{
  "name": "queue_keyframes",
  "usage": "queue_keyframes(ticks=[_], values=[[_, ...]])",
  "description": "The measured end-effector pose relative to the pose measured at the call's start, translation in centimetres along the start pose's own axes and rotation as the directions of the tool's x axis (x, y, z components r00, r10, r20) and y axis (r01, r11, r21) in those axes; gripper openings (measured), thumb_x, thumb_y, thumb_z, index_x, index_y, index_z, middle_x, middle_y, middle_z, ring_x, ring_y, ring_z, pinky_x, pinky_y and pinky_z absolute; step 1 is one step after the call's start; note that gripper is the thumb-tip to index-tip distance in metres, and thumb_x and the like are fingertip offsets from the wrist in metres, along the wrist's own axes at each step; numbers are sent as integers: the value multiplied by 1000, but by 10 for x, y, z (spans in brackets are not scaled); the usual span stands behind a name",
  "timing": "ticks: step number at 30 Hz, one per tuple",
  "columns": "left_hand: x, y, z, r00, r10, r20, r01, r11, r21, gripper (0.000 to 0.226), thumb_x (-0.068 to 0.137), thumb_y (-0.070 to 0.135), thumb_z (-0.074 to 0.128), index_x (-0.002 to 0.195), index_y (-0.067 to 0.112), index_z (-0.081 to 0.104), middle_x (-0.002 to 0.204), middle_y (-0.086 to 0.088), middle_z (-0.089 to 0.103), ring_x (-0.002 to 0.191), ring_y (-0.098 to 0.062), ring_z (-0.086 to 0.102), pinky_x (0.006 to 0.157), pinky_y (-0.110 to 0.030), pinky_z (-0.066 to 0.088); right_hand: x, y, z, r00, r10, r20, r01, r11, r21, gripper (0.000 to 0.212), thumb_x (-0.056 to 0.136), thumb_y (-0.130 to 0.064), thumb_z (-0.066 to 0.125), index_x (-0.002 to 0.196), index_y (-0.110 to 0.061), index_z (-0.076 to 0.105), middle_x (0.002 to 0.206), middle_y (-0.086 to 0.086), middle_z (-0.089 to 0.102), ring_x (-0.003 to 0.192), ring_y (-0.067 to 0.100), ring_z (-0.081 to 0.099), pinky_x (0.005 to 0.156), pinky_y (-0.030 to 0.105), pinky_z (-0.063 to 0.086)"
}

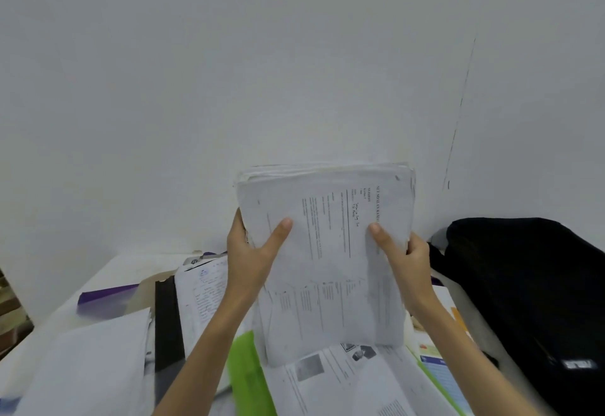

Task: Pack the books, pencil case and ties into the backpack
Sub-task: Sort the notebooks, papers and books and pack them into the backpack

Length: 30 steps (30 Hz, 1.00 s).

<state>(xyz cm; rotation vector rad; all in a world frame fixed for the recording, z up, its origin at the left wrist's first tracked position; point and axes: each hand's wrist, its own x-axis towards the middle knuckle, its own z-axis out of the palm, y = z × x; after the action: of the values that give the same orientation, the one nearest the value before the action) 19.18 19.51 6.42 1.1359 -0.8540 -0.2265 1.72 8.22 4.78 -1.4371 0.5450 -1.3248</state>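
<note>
— Against the far side, what takes up most of the room?

— A plain pale wall [229, 71], with a thin dark crack running down it on the right. Below it is a white table [108, 271], nearly buried in paperwork.

— And the backpack?

— It sits at the table's right end, black [537, 301], slumped against the wall. I cannot tell from where I stand whether it is zipped or open.

— What is the person holding?

— A thick stack of printed sheets [330, 261], held upright above the table, its lower edge close over the spread pages. The left hand [252, 252] grips the stack's left edge, thumb across the front and fingers curled behind. The right hand [406, 258] grips the right edge the same way, thumb pressed on the front page.

— What lies underneath?

— An open page with small photographs [343, 379], a green folder [245, 369] poking out beside it, and a colourful book [442, 369] to the right, next to the backpack. To the left are a sheet with handwriting [203, 297], a black binder spine [167, 324], a loose heap of white papers [95, 366], and a purple folder [104, 297] farther back.
</note>
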Motion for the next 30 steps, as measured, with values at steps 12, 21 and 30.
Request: queue_keyframes(ticks=[12,21,30], values=[[1,-24,-28,912,-308,272,334,941,-53,95,34,62,87,115,22,59,107,3,71,105,-20,65,92,-38,51,-6,16,-8,998,63,-14,-62,997,53,24,77,-31,74,95,-17,66,86,-10,73,78,3,69,62,14,52],[-19,-26,1,993,-116,19,113,986,121,23,70,43,68,90,32,60,90,16,67,91,-1,65,84,-27,53,-9,28,4,986,-83,-143,67,991,-116,34,84,-36,60,102,-8,64,99,-2,69,88,2,65,77,21,54],[-31,-27,-2,962,-228,148,233,972,-23,35,72,43,74,101,28,60,101,9,69,97,-5,65,92,-29,50,-15,22,-12,970,-142,-195,110,980,-167,32,84,-37,63,63,-18,48,62,-7,51,53,1,48,54,18,41]])
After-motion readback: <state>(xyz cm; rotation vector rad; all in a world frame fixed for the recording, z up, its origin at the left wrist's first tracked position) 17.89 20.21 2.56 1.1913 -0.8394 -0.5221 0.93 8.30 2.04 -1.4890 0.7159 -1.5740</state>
